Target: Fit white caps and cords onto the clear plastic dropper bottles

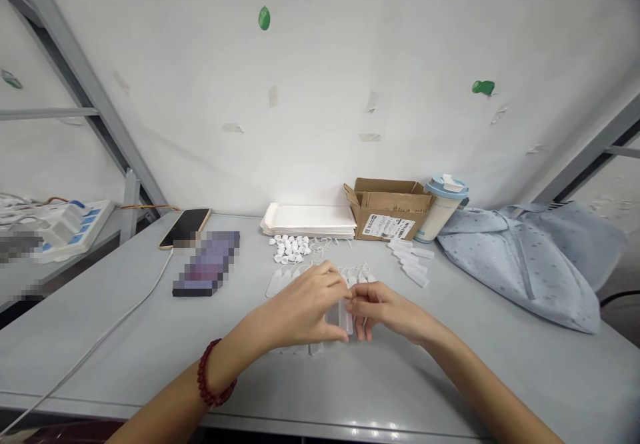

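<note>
My left hand (305,307) and my right hand (383,307) meet over the middle of the grey table (125,357). Both are closed together on a small clear plastic piece (346,316) held between their fingertips. A red bead bracelet (213,374) circles my left wrist. Just beyond my hands lie several more clear plastic pieces (413,264), and a heap of small white caps (291,247) sits further back. Another small white part (315,349) lies on the table under my left hand.
A stack of white trays (310,219), an open cardboard box (387,209) and a lidded cup (443,207) line the wall. A blue cloth bag (525,261) lies right. A phone (185,227) with a white cable and a dark blurred item (207,264) lie left.
</note>
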Tool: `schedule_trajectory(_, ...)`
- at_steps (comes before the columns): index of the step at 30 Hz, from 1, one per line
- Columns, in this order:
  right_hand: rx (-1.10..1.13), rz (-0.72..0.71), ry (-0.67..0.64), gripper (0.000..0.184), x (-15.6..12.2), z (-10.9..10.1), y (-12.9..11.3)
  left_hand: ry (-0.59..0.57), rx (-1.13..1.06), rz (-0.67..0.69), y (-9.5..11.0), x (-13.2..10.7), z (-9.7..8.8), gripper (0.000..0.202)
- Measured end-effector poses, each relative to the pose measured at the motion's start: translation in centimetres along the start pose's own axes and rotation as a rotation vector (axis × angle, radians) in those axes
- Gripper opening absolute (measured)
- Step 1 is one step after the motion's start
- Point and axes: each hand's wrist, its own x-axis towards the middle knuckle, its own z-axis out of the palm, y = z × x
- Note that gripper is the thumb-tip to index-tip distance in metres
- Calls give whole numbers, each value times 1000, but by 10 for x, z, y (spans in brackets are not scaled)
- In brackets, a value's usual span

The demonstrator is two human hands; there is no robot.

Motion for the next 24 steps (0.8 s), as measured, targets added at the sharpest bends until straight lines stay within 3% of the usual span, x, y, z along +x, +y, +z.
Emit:
schedule_trajectory(10, -191, 140, -250, 14, -1, 7, 5, -212, 32, 18, 7, -7, 6, 30)
schedule_trajectory(19, -238, 130, -146, 14, 3, 10, 10, -206, 188, -55, 4, -8, 12, 31)
schedule_trajectory(24, -215, 112, -175, 12, 4, 10, 16, -239, 207, -79, 3, -10, 10, 33)
